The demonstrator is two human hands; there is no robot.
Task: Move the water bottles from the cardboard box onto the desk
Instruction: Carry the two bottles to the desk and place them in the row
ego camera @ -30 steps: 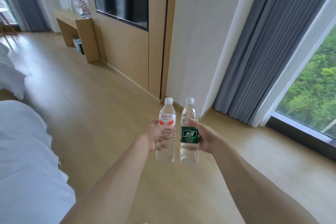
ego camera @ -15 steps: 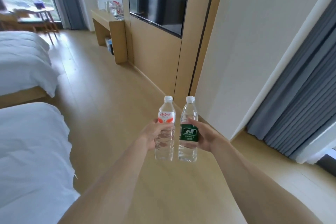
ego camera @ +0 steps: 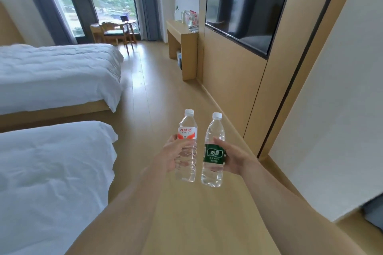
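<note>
water bottles upright, clear water inside: red-label bottle (ego camera: 187, 147) gripped by left hand (ego camera: 173, 154), green-label bottle (ego camera: 213, 152) by right hand (ego camera: 232, 156).

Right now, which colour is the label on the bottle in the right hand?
Dark green with white lettering, on the clear plastic bottle; head view.

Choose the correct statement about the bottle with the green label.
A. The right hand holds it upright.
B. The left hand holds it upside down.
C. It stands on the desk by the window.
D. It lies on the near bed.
A: the right hand has its fingers wrapped round the green-label bottle, cap up, above the floor, while the left hand holds the red-label bottle.
</note>
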